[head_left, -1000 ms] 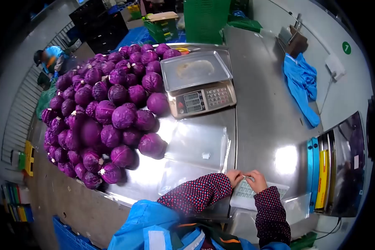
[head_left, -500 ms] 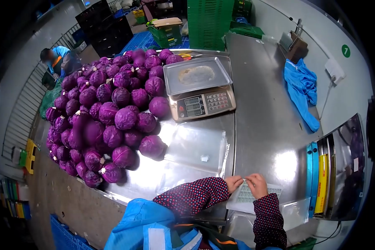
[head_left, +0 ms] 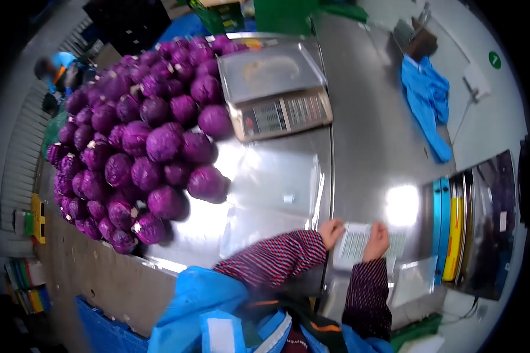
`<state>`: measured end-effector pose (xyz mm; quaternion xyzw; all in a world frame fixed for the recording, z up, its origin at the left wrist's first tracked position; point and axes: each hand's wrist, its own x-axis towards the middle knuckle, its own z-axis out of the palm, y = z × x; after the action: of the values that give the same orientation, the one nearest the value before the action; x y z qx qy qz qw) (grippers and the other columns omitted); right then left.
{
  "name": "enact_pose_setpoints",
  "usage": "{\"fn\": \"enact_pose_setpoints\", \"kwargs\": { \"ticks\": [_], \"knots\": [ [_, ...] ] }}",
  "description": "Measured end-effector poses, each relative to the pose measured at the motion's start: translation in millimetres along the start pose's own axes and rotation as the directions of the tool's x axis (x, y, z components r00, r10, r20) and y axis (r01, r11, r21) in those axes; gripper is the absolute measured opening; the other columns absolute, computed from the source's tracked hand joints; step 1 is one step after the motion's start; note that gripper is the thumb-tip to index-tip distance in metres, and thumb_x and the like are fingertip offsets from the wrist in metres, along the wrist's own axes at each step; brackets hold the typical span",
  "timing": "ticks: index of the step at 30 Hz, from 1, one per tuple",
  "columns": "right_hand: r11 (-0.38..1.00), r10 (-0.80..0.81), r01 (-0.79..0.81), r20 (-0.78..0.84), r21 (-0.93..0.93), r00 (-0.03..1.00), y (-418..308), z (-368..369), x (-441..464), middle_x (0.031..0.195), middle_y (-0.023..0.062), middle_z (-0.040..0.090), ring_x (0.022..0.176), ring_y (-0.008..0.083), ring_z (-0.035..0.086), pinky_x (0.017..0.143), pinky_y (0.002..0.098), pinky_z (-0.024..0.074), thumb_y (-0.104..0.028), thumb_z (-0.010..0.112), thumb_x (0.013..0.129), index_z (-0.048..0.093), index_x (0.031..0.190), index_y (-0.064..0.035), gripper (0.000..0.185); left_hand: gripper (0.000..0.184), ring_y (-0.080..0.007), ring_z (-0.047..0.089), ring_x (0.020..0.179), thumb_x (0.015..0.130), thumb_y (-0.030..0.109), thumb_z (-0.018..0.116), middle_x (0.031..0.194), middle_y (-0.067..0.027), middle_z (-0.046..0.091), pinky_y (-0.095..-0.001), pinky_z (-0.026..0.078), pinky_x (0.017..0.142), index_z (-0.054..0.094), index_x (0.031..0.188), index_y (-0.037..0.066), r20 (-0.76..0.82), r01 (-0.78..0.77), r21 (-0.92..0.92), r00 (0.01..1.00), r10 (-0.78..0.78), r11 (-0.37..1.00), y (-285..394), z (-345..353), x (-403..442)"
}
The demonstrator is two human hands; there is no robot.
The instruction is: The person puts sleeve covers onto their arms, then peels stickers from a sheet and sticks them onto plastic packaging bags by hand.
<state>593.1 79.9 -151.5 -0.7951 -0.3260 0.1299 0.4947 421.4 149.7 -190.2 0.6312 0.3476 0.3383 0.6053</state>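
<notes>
Has a label sheet (head_left: pixel 354 242) lying flat on the metal counter (head_left: pixel 359 135), close to the near edge and just right of the long seam. Shows as white, with rows of small pale-green printed blocks, blurred too much to read. Holds the left hand (head_left: pixel 331 233) at the sheet's far left corner, fingertips pressed together. Holds the right hand (head_left: pixel 378 241) over the sheet's right part, fingers curled in against the thumb. Cannot tell whether anything thin is pinched in either.

Has a clear plastic bag (head_left: pixel 415 282) just right of the sheet, by the near edge. Across the seam, has flat clear bags (head_left: pixel 271 176), with a small white piece (head_left: pixel 288 199) on top. Beyond these, has a scale (head_left: pixel 282 115) beside the seam toward the far edge, with only a dull patch showing on the metal pan (head_left: pixel 271 72). Along the counter's left side, has a big heap of purple cabbages (head_left: pixel 135 138), loose and stacked on one another.

At the right edge, has blue and yellow folders (head_left: pixel 450 235) standing beside a dark glossy panel (head_left: pixel 493 226). Past the far edge, has green crates (head_left: pixel 282 16) and black crates (head_left: pixel 126 26), contents hidden. Past the far left corner, has a person (head_left: pixel 62 67) in blue bending over.
</notes>
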Motion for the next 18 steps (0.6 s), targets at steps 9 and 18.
{"fn": "enact_pose_setpoints", "kwargs": {
  "ticks": [9,18],
  "knots": [
    [0.939,0.183,-0.273,0.366,0.209,0.912,-68.1,92.1,-138.0,0.084,0.0087,0.060,0.075,0.0152,0.057,0.069,0.0261,0.0463,-0.002,0.065,0.073,0.040,0.111,-0.0002,0.045,0.025,-0.0281,0.060,0.075,0.076,0.011,0.065,0.086,-0.0137,0.062,-0.0326,0.049,0.070,0.061,0.099,0.004,0.231,-0.115,0.596,0.972,-0.033,0.794,76.9,-246.7,-142.8],
    [0.995,0.077,-0.053,0.306,-0.086,0.949,-85.5,125.0,-141.0,0.074,0.0054,0.057,0.063,0.0191,0.054,0.062,0.0296,0.0448,-0.013,0.067,0.075,0.053,0.098,-0.0013,0.030,0.049,-0.0272,0.046,0.103,0.061,0.031,0.073,0.104,-0.0061,0.050,-0.0412,0.035,0.086,0.058,0.106,0.017,0.674,-0.292,0.537,0.713,-0.194,0.792,-29.6,-303.7,-109.2]
  ]
}}
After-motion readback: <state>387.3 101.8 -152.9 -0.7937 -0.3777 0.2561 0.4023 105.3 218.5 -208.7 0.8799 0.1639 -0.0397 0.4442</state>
